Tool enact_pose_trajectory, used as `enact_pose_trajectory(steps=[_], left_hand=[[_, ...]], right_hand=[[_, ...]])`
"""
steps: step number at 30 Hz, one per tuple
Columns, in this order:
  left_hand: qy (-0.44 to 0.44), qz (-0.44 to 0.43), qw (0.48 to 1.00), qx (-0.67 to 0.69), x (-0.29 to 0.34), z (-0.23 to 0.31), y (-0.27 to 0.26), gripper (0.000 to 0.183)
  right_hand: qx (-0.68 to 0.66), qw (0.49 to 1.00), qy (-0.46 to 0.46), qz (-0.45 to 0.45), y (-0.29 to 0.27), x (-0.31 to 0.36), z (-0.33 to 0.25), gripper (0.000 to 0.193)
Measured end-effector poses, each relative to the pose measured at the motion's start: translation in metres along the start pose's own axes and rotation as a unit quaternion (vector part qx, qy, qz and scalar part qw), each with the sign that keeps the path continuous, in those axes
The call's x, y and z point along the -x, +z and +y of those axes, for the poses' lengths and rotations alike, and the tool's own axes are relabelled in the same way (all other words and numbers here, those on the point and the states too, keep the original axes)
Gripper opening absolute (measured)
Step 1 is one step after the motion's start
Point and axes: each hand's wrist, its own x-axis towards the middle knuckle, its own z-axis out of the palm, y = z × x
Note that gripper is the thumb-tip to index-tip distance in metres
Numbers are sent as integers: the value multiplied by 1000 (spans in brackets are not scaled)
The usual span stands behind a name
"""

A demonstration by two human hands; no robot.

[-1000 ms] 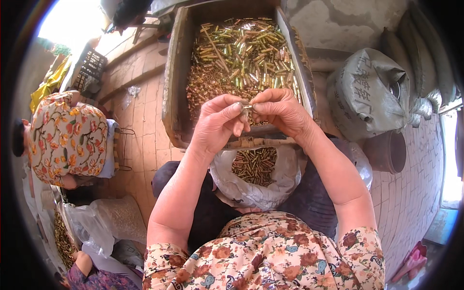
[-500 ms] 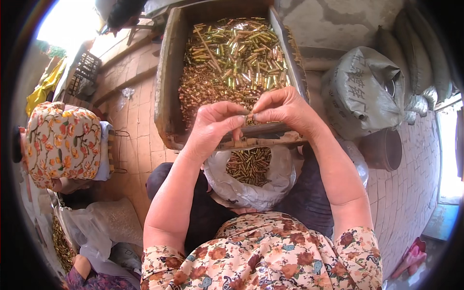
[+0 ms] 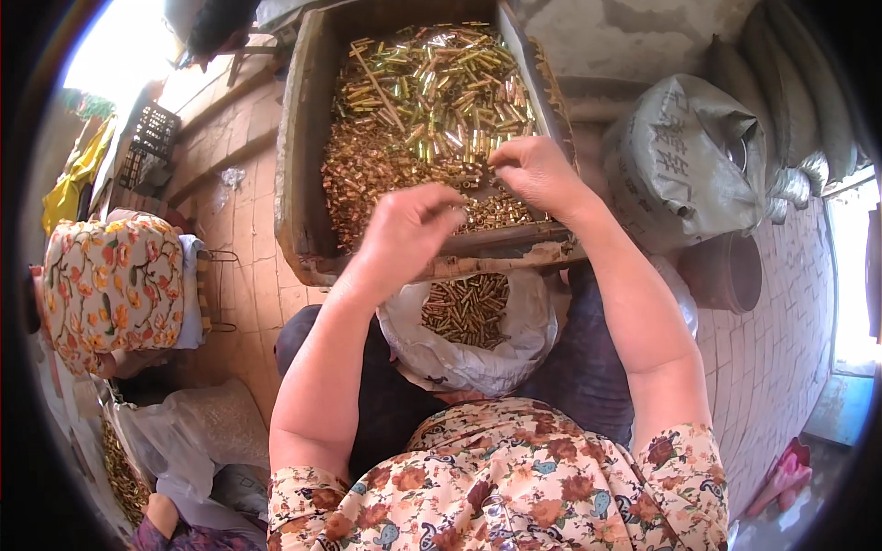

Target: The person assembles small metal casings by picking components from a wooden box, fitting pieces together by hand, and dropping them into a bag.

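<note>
A wooden tray (image 3: 288,174) in front of me holds long brass-coloured metal tubes (image 3: 441,101) toward the back and smaller coppery pieces (image 3: 354,188) at the left and front. My left hand (image 3: 411,225), smeared by motion, hangs above the tray's front part with its fingers bent; I cannot tell what is in it. Over the right side of the pile, the fingertips of my right hand (image 3: 537,179) are drawn together in a pinch, and anything between them is too small to make out. Between my knees, a white sack (image 3: 519,344) contains many slim brass-coloured pieces (image 3: 464,312).
A thin stick (image 3: 377,87) lies on the tubes. To the right stand a stuffed grey sack (image 3: 675,165) and a dark bucket (image 3: 726,275). Other people sit at left, one in a flowered top (image 3: 115,294); a black crate (image 3: 152,133) is behind. Clear plastic (image 3: 170,441) lies lower left.
My hands, fingertips together before, have parted. The right hand has moved up and right over the pile, while the left has shifted slightly left. The tray appears a little farther left in view.
</note>
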Motion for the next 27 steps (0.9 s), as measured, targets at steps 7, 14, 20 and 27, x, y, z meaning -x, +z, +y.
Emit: enact_pose_trajectory(steps=[7,14,20,27], left_hand=[[19,102,992,75,-30,-17,-5,13],[14,146,983,-108,-44,-32,-9,19],[93,133,947,-277,-51,-37,3,13],[137,70,897,-414,-65,-44,11,18]], right_hand=[[86,993,-65,-49,33,-12,-3,19],[118,986,-97,-73,42,-17,-3,17],[143,983,-113,-19,42,-9,-8,24],[-175,982,76,-2,21,-3,-15,27]])
